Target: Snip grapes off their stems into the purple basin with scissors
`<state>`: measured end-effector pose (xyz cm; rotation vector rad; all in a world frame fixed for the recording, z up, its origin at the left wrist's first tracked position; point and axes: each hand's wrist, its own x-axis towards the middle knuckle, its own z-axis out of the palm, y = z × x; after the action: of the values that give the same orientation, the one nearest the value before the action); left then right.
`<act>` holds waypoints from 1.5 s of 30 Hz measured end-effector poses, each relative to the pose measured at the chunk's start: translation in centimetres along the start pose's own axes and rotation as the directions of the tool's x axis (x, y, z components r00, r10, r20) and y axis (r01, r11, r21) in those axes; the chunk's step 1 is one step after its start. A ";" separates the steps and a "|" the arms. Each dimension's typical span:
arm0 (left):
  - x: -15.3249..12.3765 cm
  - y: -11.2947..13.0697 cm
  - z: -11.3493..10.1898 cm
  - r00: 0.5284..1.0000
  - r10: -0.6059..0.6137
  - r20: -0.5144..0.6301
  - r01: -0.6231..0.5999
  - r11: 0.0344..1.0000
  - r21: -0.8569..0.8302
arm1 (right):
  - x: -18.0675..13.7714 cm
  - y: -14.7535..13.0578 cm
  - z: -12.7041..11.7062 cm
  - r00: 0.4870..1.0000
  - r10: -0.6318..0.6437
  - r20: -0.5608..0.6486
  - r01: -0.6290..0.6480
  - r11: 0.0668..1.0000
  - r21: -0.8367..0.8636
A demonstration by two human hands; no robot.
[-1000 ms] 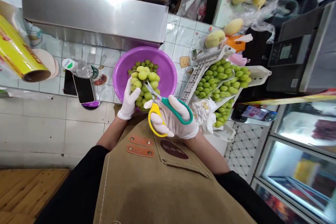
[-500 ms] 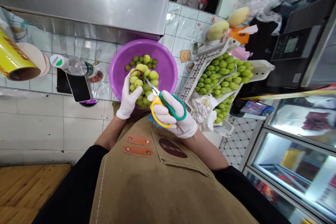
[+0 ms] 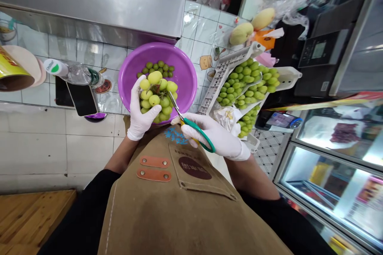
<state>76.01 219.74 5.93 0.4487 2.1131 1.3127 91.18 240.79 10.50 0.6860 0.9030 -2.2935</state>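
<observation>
My left hand (image 3: 140, 116), in a white glove, is closed around a bunch of green grapes (image 3: 156, 96) held over the near rim of a purple bowl (image 3: 185, 72). Loose green grapes (image 3: 156, 66) lie in the bowl's far side. My right hand (image 3: 218, 138), also gloved, grips scissors (image 3: 188, 121) with green and yellow handles. Their blades point up into the bunch, between the grapes.
White crates with more green grapes (image 3: 247, 81) stand right of the bowl, with crumpled paper (image 3: 226, 115) in front. A phone (image 3: 81, 99) and a lying plastic bottle (image 3: 72, 72) are on the tiled counter at left. A steel unit (image 3: 95, 0) runs behind. Glass-door fridges (image 3: 335, 167) stand right.
The scissors' handles have closed and turned edge-on, blades pushed deeper into the bunch. My left hand has rotated the bunch slightly. The view shifted a little left.
</observation>
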 end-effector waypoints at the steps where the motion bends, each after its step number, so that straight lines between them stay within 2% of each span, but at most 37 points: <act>1: -0.1 0.0 0.0 1.000 0.005 0.001 -0.005 1.000 -0.001 | 0.0 0.0 -0.1 1.000 0.010 0.009 -0.010 1.000 -0.008; 8: -0.6 -0.1 0.2 1.000 -0.001 -0.004 0.001 1.000 0.028 | 0.4 -0.2 -0.1 1.000 -0.019 0.016 0.019 0.999 -0.035; 14: -0.7 -0.5 0.0 0.999 0.041 0.003 -0.041 0.999 0.019 | 0.5 -0.8 0.0 1.000 -0.009 -0.006 0.009 0.995 -0.095; 17: -0.7 -0.7 0.1 1.000 0.019 -0.002 -0.019 0.999 0.050 | 0.6 -0.8 -0.2 1.000 -0.010 -0.016 0.008 0.995 -0.099; 20: -0.8 -1.0 0.2 1.000 0.009 -0.010 -0.008 0.999 0.051 | 0.5 -0.4 -0.6 0.999 -0.036 0.002 0.036 0.998 -0.042; 25: -0.8 -1.4 0.3 0.999 0.006 -0.034 -0.004 0.998 0.057 | 0.2 0.8 -1.6 0.986 -0.059 0.154 0.044 0.995 0.094; 31: -0.8 -1.0 0.4 0.999 0.009 -0.052 -0.005 0.997 0.083 | 0.5 1.1 -1.4 0.965 0.030 0.261 -0.117 0.939 0.325; 36: -0.9 -2.3 0.3 0.998 0.056 -0.042 -0.055 0.998 0.030 | 1.0 0.7 -0.9 0.955 0.005 0.295 -0.153 0.864 0.480; 39: -0.9 -3.1 0.1 0.995 0.088 -0.046 -0.086 0.995 0.041 | 1.2 0.5 -0.7 0.949 -0.006 0.315 -0.166 0.841 0.514; 45: -0.7 -2.8 0.2 0.992 0.089 -0.090 -0.086 0.996 0.037 | 1.5 -0.1 0.1 0.977 -0.015 0.213 -0.086 0.887 0.454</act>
<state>76.71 218.19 3.58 0.5097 2.2152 1.3737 90.07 240.24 9.67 0.6249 0.2367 -2.5114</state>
